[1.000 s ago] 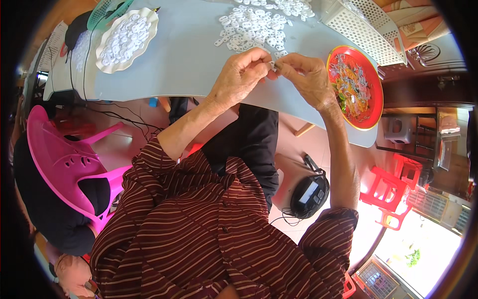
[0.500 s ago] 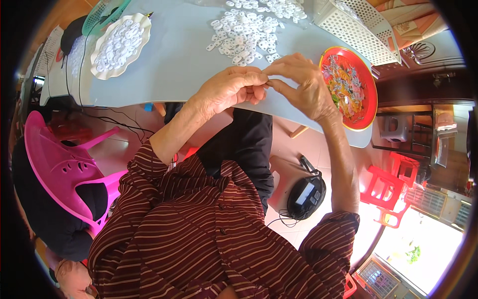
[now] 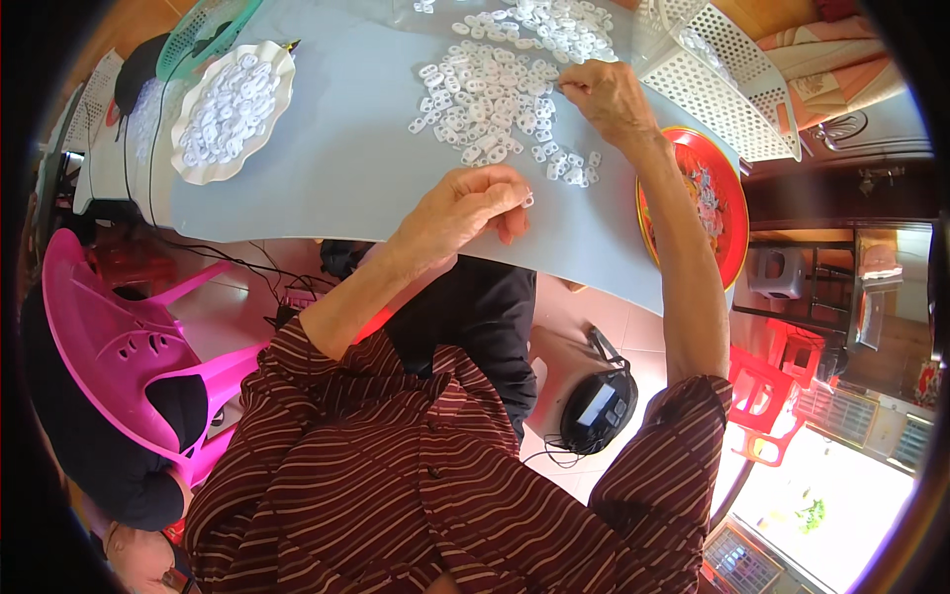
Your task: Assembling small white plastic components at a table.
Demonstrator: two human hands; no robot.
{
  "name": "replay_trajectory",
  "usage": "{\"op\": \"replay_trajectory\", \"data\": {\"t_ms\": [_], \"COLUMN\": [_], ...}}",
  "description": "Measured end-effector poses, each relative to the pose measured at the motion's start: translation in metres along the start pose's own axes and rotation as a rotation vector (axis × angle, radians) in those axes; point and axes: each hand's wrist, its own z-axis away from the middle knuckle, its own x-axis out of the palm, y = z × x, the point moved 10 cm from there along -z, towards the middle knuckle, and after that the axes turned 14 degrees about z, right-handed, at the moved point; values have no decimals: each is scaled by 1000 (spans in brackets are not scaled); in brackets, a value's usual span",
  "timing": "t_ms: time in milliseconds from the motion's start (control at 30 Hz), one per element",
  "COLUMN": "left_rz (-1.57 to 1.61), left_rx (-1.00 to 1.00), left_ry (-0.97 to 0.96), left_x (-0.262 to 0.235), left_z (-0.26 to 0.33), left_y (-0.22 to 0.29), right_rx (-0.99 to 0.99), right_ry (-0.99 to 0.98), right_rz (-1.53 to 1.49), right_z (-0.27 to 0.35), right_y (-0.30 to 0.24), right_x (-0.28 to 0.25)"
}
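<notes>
My left hand (image 3: 465, 210) is closed in a pinch above the table's near edge. A small white plastic piece (image 3: 527, 200) sticks out at its fingertips. My right hand (image 3: 611, 102) reaches farther out, its thumb and fingers pressed together at the right side of a heap of white two-holed plastic pieces (image 3: 485, 94). Whether those fingertips hold anything is too small to tell. Several more such pieces (image 3: 569, 166) lie loose between the two hands. Under my right forearm is a red round tray (image 3: 732, 233) with small silvery parts in it, partly covered by the arm.
A scalloped white dish (image 3: 233, 109) of white pieces stands at the left by a green basket (image 3: 188, 40). A perforated white basket (image 3: 727, 84) sits at the far right. Below are a pink chair (image 3: 109, 346), a black bag (image 3: 599, 411) and red stools (image 3: 767, 381).
My hands, together at the fingertips before, have parted. The right one has moved away to the heap's right side; the left stays near the edge, a white piece now visible in it.
</notes>
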Motion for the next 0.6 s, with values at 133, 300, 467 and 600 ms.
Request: {"op": "replay_trajectory", "data": {"t_ms": [133,300,467,600], "left_rz": [25,-22,-29,-93], "left_rx": [35,90,155,240], "left_ry": [-10,11,15,42], "left_x": [2,0,4,2], "left_z": [2,3,1,7], "left_y": [2,5,6,16], "right_rx": [-129,-104,100,278], "right_ry": [3,-147,-27,15], "right_rz": [102,380,238,-208], "right_z": [-8,-22,-1,36], "right_y": [-11,-25,4,-15], "right_x": [-1,13,0,-31]}}
